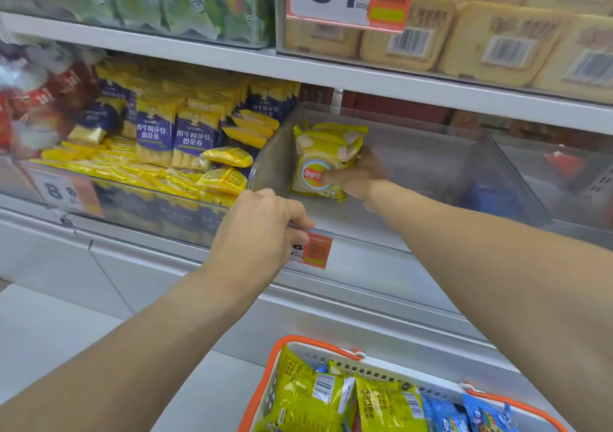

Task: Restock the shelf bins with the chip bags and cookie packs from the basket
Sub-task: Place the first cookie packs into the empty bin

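Inside clear bin (431,166), right hand (360,179) gripping chip bag (323,162), left hand (265,219) clutching bin rim

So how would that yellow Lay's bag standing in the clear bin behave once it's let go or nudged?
The chip bag looks puffed and glossy, so it is probably light for its size and a little slippery. It stands upright with only the right hand holding it, so it may tip over. Its contents are likely fragile under a hard squeeze.

Chip bag (323,162) glossy foil-like film; bin (431,152) clear smooth plastic; basket (285,358) perforated white plastic, orange rim
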